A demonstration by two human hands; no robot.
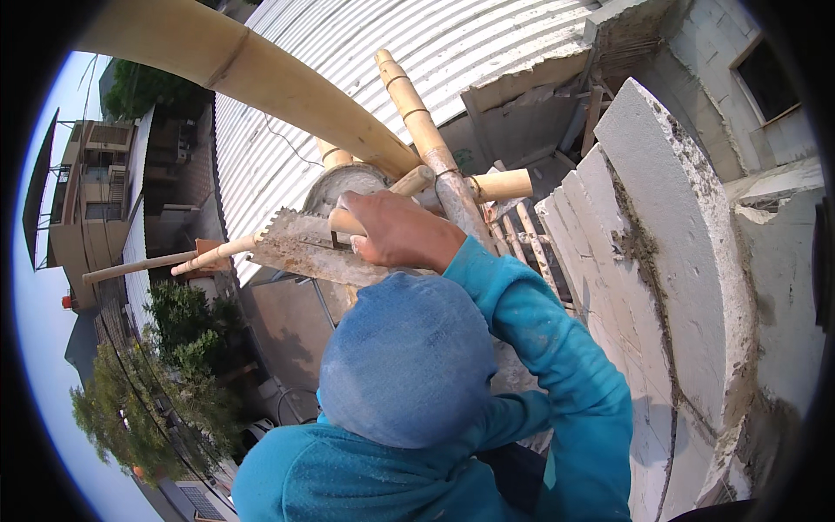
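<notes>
Neither of my own hands can be made out. Close in front of me a person in a blue head covering (409,361) and a teal long-sleeved top (348,483) leans forward. That person's right hand (409,228) is closed round the short handle of a mortar-caked notched trowel (300,239). The blade, toothed along its left end, points left. Just beyond it sits a round container (335,184) smeared with grey mortar, partly hidden by the hand and the bamboo. The person's other hand is out of sight; part of another teal sleeve (517,413) shows beside the head.
A thick bamboo pole (270,83) crosses the upper left; a thinner pole (417,113) stands right of it. Bamboo pieces (209,257) extend leftward. A pale block wall (670,226) with rough edges rises on the right. Corrugated roofing (348,52), trees (156,400) and houses lie below and beyond.
</notes>
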